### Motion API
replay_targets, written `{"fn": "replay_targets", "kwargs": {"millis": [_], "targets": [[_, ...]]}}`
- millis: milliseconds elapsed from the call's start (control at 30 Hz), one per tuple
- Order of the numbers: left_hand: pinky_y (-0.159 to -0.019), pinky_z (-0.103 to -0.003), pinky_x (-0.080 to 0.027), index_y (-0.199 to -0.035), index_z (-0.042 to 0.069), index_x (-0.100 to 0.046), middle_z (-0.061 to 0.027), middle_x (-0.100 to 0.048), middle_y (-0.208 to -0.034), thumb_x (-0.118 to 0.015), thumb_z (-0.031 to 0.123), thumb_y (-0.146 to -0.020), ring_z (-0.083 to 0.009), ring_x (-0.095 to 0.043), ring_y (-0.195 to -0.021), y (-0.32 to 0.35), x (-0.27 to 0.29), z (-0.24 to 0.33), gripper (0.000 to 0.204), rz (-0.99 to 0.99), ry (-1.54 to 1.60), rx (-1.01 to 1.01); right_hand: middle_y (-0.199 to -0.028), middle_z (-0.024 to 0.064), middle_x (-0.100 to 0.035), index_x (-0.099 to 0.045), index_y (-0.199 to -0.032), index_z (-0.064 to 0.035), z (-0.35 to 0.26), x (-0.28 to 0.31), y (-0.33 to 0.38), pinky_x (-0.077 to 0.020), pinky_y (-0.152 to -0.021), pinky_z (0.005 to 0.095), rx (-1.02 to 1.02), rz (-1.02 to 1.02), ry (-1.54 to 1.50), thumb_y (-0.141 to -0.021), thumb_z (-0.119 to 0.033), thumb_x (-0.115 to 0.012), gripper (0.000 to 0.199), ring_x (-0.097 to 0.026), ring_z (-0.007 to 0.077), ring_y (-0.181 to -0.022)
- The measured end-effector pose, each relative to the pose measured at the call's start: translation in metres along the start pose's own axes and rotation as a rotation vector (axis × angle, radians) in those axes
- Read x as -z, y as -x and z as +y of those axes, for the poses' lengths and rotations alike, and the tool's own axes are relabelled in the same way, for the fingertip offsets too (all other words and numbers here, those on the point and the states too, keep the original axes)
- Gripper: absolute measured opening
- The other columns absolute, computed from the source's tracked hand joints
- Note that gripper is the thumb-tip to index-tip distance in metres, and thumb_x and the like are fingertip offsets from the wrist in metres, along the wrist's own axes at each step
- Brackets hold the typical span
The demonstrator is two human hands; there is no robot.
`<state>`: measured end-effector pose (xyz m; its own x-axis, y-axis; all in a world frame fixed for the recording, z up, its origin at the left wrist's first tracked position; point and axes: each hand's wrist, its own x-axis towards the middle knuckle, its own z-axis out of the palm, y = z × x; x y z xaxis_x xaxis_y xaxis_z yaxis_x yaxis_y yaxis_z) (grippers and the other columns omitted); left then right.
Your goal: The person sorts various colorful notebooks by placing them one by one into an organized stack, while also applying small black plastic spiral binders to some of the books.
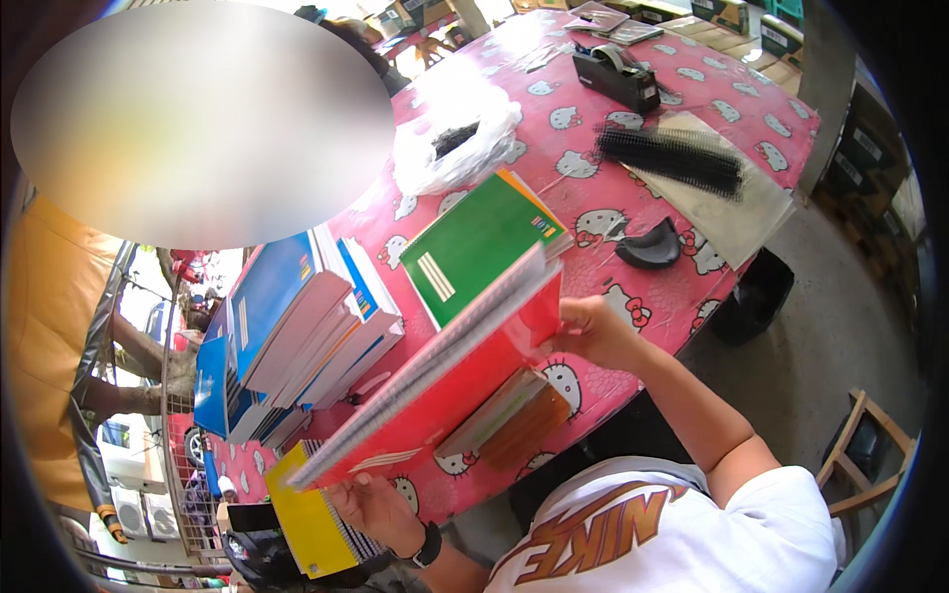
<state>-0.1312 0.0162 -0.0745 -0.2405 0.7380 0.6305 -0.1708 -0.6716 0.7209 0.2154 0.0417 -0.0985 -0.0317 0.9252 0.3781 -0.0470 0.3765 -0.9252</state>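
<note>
A red spiral notebook (445, 381) is tilted up on edge between my hands, its coil running along the upper long side. My left hand (381, 512), with a dark watch on the wrist, grips its lower left corner. At the opposite end, my right hand (596, 334) pinches the right edge. Below my left hand lies a yellow spiral notebook (301, 509) at the table's edge. Just beyond the red one, a green notebook (474, 247) tops a small pile. Under the red notebook, a brown wooden block (524, 415) shows in part.
Tall stacks of blue notebooks (282, 311) stand at the left. On the pink patterned table (563, 128) are a white plastic bag (420, 163), a tape dispenser (618, 81), black binding coils (672, 161) on clear sheets (756, 217), and a black curved object (650, 245).
</note>
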Motion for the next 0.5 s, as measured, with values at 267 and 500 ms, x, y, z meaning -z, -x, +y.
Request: {"fn": "replay_targets", "kwargs": {"millis": [267,500], "targets": [[-0.085,-0.029,-0.042,-0.121,0.0,-0.047,-0.0063,-0.056,-0.108,-0.051,0.008,-0.091,-0.0152,-0.052,-0.098,-0.003,0.008,-0.062,0.032,0.138,-0.373,0.22,-0.085,0.0125,-0.066,-0.06,-0.105,-0.003,0.028,-0.011,0.024,-0.051,-0.069,0.0342,0.012,-0.215,0.326,-0.076,-0.009,-0.069,0.031,-0.064,0.0318,-0.079],[-0.088,-0.032,-0.044,-0.122,0.004,-0.047,-0.0056,-0.054,-0.097,-0.055,0.027,-0.089,-0.0162,-0.053,-0.088,-0.052,-0.027,-0.037,0.041,-0.017,0.143,0.176,-0.085,0.0107,-0.068,-0.068,-0.09,-0.0024,0.016,0.177,-0.056,-0.0515,-0.072,0.0347,0.087,0.315,0.909,-0.077,-0.014,-0.064,0.018,-0.066,0.027,-0.08]]}}
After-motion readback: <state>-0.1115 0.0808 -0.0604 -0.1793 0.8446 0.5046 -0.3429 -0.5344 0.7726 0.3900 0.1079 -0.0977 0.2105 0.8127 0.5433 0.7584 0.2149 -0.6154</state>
